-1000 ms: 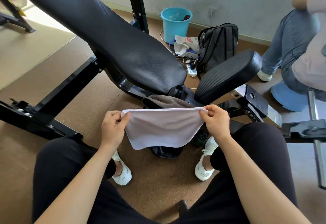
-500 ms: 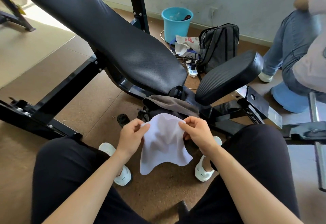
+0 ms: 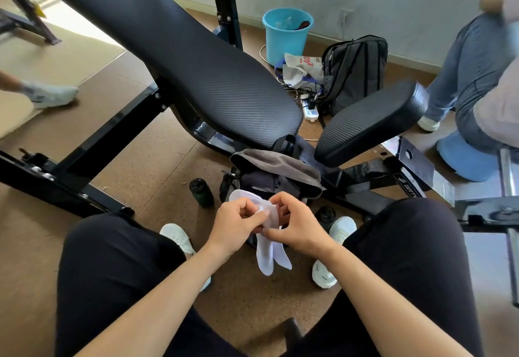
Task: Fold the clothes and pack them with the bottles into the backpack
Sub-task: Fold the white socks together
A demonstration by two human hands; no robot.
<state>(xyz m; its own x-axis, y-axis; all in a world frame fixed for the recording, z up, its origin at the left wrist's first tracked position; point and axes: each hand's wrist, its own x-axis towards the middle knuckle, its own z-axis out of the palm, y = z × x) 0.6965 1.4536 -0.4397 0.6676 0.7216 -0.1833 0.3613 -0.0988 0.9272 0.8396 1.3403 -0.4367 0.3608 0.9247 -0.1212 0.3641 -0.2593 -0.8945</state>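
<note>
Step in hand: folding, near its end by the look of it. Cloth (image 3: 268, 257) is white, bunched into a narrow strip and held in the air between the knees, just above the open bag (image 3: 276, 160). Left hand (image 3: 238, 224) pinches the upper part, thumb and fingers curled on it. Right hand (image 3: 297, 226) grips it just beside, fingers curled round the middle. The hands are almost touching. Two loose tails hang below them.

Next move, my read: double the tails up so the bundle is compact, then push it down into the bag mouth. The grey flap sags over the opening, so one hand may have to lift it. Bottles go in after that.

Containers:
- Bag: on the floor under the bench (image 3: 196, 61), mouth open toward the person. Dark clothes (image 3: 261, 182) are inside. Can't tell how much room is left.
- Left bottle (image 3: 201, 192): upright on the floor just beside the bag, not packed.
- Right bottle (image 3: 325, 213): near the right shoe, partly hidden by the right hand, not packed.
- Second bag (image 3: 354, 76): by the wall, looks shut, contents hidden.
- Bucket (image 3: 280, 45): some odds inside, something dark at the rim, can't identify.
</note>
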